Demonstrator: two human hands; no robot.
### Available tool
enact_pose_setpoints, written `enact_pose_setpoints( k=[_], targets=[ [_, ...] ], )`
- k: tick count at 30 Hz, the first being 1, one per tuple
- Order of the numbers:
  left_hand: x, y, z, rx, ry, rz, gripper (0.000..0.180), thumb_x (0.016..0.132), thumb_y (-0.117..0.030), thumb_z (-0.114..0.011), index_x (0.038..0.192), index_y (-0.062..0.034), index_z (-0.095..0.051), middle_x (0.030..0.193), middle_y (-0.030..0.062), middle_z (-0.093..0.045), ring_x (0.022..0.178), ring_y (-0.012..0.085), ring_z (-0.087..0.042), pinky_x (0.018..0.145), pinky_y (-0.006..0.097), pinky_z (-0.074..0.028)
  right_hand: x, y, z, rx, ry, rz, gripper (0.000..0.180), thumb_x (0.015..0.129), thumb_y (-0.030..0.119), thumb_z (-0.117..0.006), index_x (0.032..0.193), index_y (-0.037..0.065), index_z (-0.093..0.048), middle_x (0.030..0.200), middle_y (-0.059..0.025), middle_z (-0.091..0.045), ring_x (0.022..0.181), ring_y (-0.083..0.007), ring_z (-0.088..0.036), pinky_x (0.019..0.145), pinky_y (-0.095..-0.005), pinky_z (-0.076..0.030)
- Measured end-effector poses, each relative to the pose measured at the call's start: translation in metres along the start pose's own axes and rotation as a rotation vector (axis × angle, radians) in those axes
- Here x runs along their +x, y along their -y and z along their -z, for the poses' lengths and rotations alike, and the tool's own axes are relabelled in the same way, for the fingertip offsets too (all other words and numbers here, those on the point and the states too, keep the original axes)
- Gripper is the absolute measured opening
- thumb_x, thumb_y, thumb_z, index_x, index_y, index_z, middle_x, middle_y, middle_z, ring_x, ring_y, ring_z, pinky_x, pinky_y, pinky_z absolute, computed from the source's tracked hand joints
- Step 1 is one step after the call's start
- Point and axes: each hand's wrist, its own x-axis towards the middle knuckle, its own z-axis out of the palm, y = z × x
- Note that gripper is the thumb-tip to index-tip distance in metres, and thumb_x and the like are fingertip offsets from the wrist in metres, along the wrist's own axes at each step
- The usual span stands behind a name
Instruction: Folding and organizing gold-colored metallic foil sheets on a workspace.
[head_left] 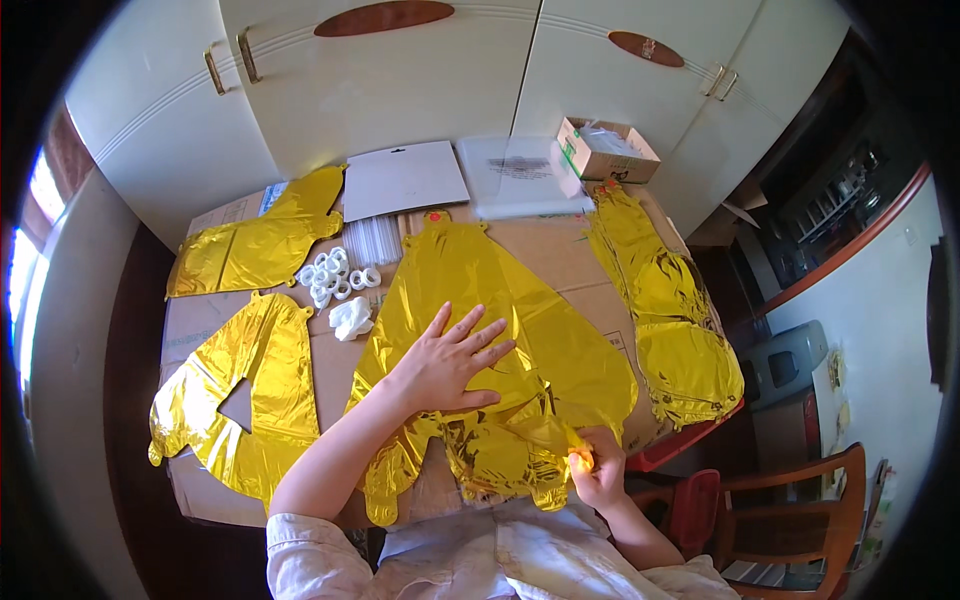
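Foil point(555, 350) is pinched in the right grip point(600, 468); left grip point(450, 367) lies splayed on foil; two gold pieces point(265, 370) point(255, 245) lie leftward.

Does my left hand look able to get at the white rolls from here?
Probably yes: your left hand is spread on the middle gold foil piece, and nothing tall stands between it and the white rolls.

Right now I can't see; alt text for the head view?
The left hand lies spread on a large gold foil piece; the right hand grips its lower-right edge. More foil pieces flank it on cardboard, with white rolls nearby.
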Motion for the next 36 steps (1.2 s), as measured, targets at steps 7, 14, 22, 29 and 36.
enact_pose_setpoints(
  k=[7, 14, 22, 29, 36],
  targets=[
    [0.001, 0.002, 0.003, 0.005, 0.024, -0.026, 0.090, 0.079, -0.074, -0.054, 0.147, -0.0163, -0.040, 0.154, 0.0086, -0.037, 0.144, 0.0354, -0.028, 0.115, 0.061, -0.017, 0.014, 0.004, 0.012, -0.058, 0.222, 0.174, 0.053, 0.080, 0.054, -0.064, 0.099, 0.004, -0.062, 0.117, -0.0166, -0.059, 0.104, -0.0312, -0.056, 0.089, -0.0419, -0.040],
    [0.002, 0.004, 0.001, 0.007, 0.036, -0.037, 0.095, 0.075, -0.074, -0.057, 0.148, -0.0167, -0.039, 0.154, 0.0087, -0.036, 0.144, 0.0352, -0.028, 0.115, 0.062, -0.017, 0.016, 0.005, 0.018, 0.132, 0.365, 0.073, 0.078, 0.086, 0.065, -0.048, 0.129, 0.001, -0.052, 0.139, -0.0191, -0.051, 0.128, -0.0335, -0.049, 0.111, -0.0479, -0.026],
    [0.002, 0.005, 0.001, 0.004, 0.050, -0.030, 0.099, 0.069, -0.071, -0.064, 0.149, -0.0178, -0.037, 0.155, 0.0081, -0.035, 0.145, 0.0345, -0.027, 0.115, 0.061, -0.017, 0.027, 0.001, 0.029, -0.273, 0.404, 0.171, 0.044, 0.090, 0.008, -0.061, 0.133, 0.003, -0.053, 0.137, -0.0155, -0.054, 0.130, -0.0325, -0.049, 0.108, -0.0488, -0.038],
    [0.001, 0.004, 0.002, 0.001, 0.063, -0.027, 0.100, 0.069, -0.072, -0.063, 0.149, -0.0180, -0.037, 0.155, 0.0086, -0.035, 0.145, 0.0344, -0.026, 0.116, 0.062, -0.016, 0.036, 0.004, 0.026, -0.509, 0.571, 0.236, 0.050, 0.089, 0.023, -0.066, 0.135, 0.009, -0.054, 0.141, -0.0071, -0.052, 0.135, -0.0260, -0.044, 0.112, -0.0489, -0.032],
    [0.001, 0.005, 0.001, -0.002, 0.053, -0.031, 0.100, 0.069, -0.072, -0.063, 0.149, -0.0181, -0.036, 0.155, 0.0089, -0.035, 0.145, 0.0349, -0.027, 0.115, 0.062, -0.016, 0.041, 0.008, 0.023, -0.535, 0.613, 0.273, 0.052, 0.090, 0.024, -0.065, 0.139, 0.012, -0.051, 0.146, -0.0047, -0.048, 0.138, -0.0249, -0.040, 0.112, -0.0494, -0.031]
  ],
)
